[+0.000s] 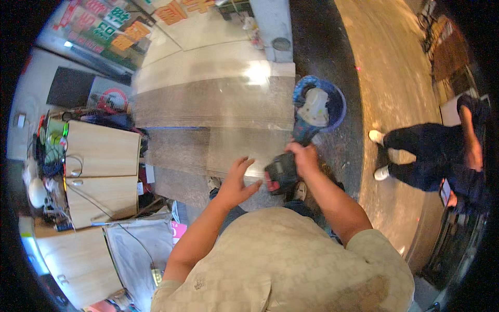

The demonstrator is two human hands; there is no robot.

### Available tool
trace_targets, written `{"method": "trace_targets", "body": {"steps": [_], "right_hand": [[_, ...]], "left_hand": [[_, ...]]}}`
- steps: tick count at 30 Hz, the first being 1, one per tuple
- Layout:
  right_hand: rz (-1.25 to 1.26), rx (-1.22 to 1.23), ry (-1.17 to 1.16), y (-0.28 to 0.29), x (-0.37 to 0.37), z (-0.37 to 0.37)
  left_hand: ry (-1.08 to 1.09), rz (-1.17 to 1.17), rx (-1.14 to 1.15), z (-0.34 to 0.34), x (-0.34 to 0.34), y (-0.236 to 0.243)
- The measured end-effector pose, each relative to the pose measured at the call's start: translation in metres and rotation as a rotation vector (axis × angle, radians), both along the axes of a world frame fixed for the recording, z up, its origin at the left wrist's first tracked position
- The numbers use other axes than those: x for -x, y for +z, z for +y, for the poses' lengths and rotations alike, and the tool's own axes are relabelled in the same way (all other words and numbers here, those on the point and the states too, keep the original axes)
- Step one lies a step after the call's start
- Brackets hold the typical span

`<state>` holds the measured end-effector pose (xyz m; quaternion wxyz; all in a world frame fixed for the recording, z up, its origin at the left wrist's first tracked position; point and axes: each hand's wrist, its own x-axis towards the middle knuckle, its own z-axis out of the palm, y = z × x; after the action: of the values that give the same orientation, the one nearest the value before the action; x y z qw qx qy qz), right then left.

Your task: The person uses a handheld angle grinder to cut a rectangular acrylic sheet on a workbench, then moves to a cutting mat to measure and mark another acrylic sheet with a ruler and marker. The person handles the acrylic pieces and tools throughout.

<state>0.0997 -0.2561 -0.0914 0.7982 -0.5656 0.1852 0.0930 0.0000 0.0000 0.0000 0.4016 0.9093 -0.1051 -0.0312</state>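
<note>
My right hand (305,157) grips a cordless power tool (280,172), dark teal with a black-and-red battery. The tool points away from me toward a blue bucket (339,112). A pale piece (315,104) shows at its far end, over the bucket; I cannot tell whether it belongs to the tool. My left hand (240,179) is open beside the battery, fingers apart, above large brownish and cream slabs (208,106) laid in front of me. My shoes show partly below the slabs' near edge.
At left are wooden cabinets (101,151) cluttered with cords and small items, and a grey sheet (127,249). A co-worker in dark clothes (436,145) is at right on a tan floor strip (395,62), holding a phone (445,192). A signboard (114,23) stands at upper left.
</note>
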Motion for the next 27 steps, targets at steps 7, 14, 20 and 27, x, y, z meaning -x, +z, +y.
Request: {"method": "trace_targets", "body": {"steps": [7, 14, 20, 27], "right_hand": [[0.357, 0.545, -0.161, -0.12, 0.054, -0.163], [0.522, 0.437, -0.102, -0.15, 0.114, -0.176], [0.544, 0.279, -0.184, -0.166, 0.128, -0.129], [0.527, 0.11, -0.258, -0.209, 0.137, -0.079]], "left_hand": [[0.354, 0.866, 0.028, 0.095, 0.115, -0.063], [0.436, 0.916, -0.043, 0.131, 0.114, -0.077], [0.129, 0.953, -0.017, 0.125, 0.033, -0.146], [0.186, 0.758, -0.187, 0.058, -0.094, -0.326]]}}
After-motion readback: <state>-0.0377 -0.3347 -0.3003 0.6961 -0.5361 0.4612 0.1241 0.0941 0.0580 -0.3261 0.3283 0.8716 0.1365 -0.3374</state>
